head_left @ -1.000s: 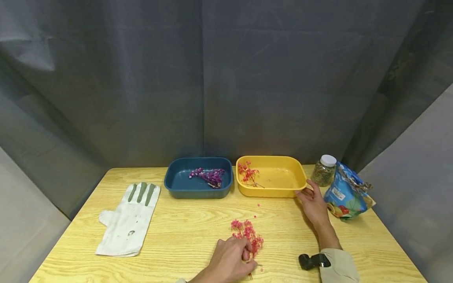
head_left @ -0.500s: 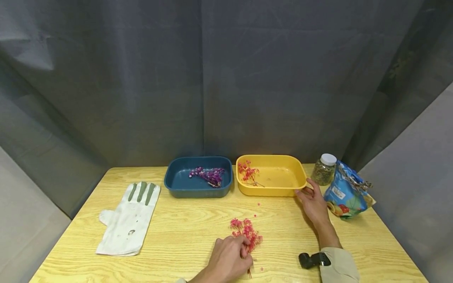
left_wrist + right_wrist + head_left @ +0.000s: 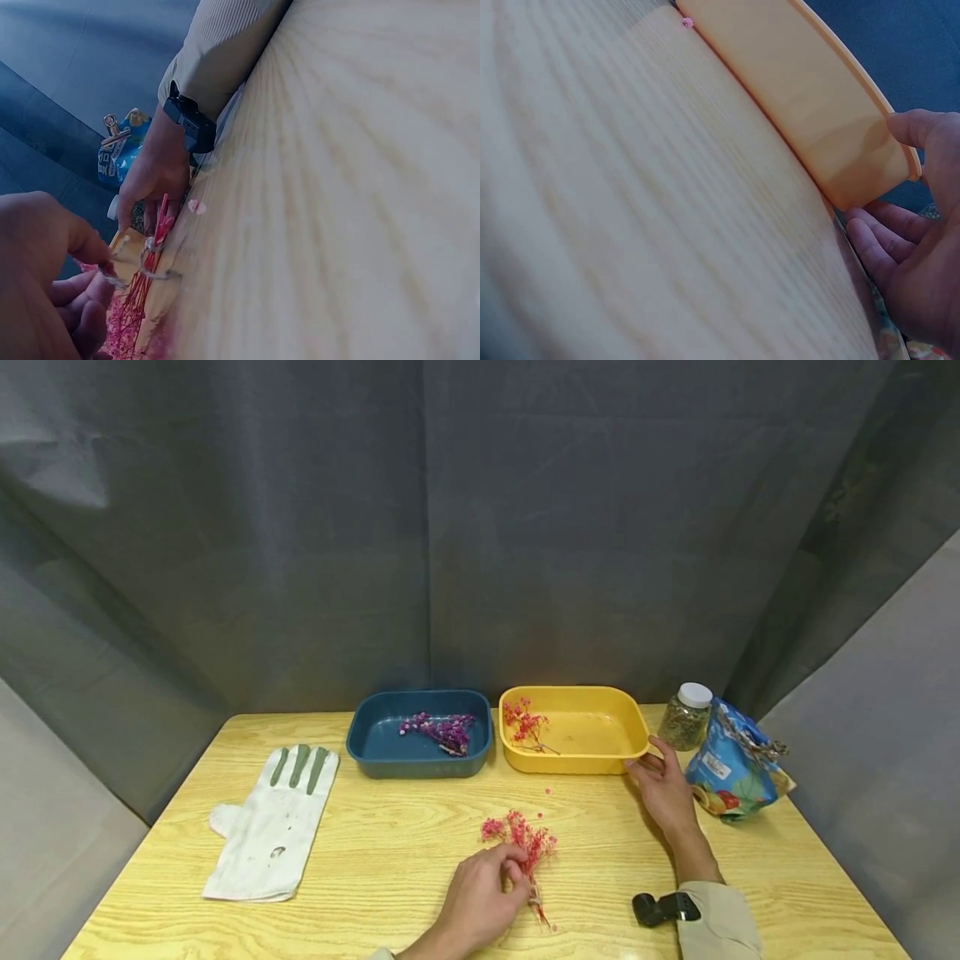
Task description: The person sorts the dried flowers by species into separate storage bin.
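Note:
My left hand [image 3: 483,893] is over a bunch of pink dried flowers [image 3: 534,843] near the front of the table. In the left wrist view, thin twine [image 3: 148,246] loops around the red stems [image 3: 140,289], and thumb and forefinger pinch a twine end. Part of the bunch is hidden behind the fingers. My right hand [image 3: 663,789] holds the near right corner of the yellow tray [image 3: 570,765]; in the right wrist view, the thumb lies on its rim and the other fingers are at its bottom corner. A pink-red sprig [image 3: 527,723] lies inside that tray.
Left of the yellow tray stands a dark blue tray [image 3: 420,769] with purple dried flowers [image 3: 442,732]. A white-lidded jar [image 3: 684,718] and a clipped blue bag [image 3: 731,768] stand at the right. A white glove [image 3: 273,835] lies at the left. Small pink petals dot the table.
The flower bunch has turned, its stem ends swinging right and some blooms shifting up and left. My left hand has moved slightly up and left. The right hand stays at the yellow tray.

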{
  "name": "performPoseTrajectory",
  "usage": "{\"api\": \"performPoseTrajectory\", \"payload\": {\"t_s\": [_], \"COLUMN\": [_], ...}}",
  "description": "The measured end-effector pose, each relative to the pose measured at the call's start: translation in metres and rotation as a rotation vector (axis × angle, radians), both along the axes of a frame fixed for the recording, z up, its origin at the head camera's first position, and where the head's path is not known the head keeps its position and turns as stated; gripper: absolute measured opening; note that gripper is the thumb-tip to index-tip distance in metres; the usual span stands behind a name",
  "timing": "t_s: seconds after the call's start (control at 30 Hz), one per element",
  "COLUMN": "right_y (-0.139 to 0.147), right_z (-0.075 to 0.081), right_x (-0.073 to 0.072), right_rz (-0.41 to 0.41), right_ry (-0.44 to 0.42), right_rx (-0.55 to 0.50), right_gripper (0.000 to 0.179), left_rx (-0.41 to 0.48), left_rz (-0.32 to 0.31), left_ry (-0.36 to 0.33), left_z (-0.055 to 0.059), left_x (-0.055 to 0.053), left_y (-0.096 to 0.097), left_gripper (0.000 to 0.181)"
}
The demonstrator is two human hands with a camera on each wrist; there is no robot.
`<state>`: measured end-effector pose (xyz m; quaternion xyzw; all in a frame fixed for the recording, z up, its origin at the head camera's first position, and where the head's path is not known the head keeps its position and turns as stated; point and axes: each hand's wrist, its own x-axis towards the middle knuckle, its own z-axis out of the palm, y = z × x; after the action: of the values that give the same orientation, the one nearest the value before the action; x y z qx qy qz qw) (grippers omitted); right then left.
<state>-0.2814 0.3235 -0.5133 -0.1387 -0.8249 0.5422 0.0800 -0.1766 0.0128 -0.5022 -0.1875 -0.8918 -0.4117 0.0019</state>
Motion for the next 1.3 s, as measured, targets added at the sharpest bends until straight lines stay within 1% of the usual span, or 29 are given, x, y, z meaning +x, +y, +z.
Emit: {"api": "performPoseTrajectory", "payload": {"t_s": [0.07,0.37,0.5,0.63,0.8,1.03,1.13,1.3], "right_y": [0.000,-0.001,-0.001,-0.001,0.000,-0.001,0.000,0.000], "right_z": [0.000,0.001,0.002,0.003,0.003,0.004,0.004,0.005], "right_x": [0.000,0.000,0.000,0.000,0.001,0.000,-0.001,-0.001], "right_rz": [0.002,0.000,-0.002,-0.009,-0.008,-0.004,-0.003,-0.017], "right_ry": [-0.002,-0.013,-0.020,-0.027,-0.022,-0.017,-0.016,-0.024], "right_rx": [-0.007,0.000,0.000,-0.009,-0.017,-0.010,-0.018,-0.032], "right_gripper": [0.074,0.075,0.074,0.073,0.073,0.071,0.070,0.070], "left_rx": [0.026,0.085,0.119,0.166,0.236,0.272,0.280,0.291], "left_rz": [0.005,0.034,0.032,0.032,0.017,-0.015,-0.024,-0.013], "left_ry": [-0.006,-0.006,-0.033,-0.047,-0.012,0.072,0.079,0.066], "left_z": [0.000,-0.001,0.000,0.001,0.004,0.010,0.013,0.016], "left_x": [0.000,-0.001,-0.002,-0.005,-0.011,-0.018,-0.021,-0.030], "left_y": [0.000,0.001,0.000,-0.001,-0.002,0.001,0.003,0.007], "left_gripper": [0.019,0.010,0.008,0.007,0.014,0.036,0.038,0.032]}}
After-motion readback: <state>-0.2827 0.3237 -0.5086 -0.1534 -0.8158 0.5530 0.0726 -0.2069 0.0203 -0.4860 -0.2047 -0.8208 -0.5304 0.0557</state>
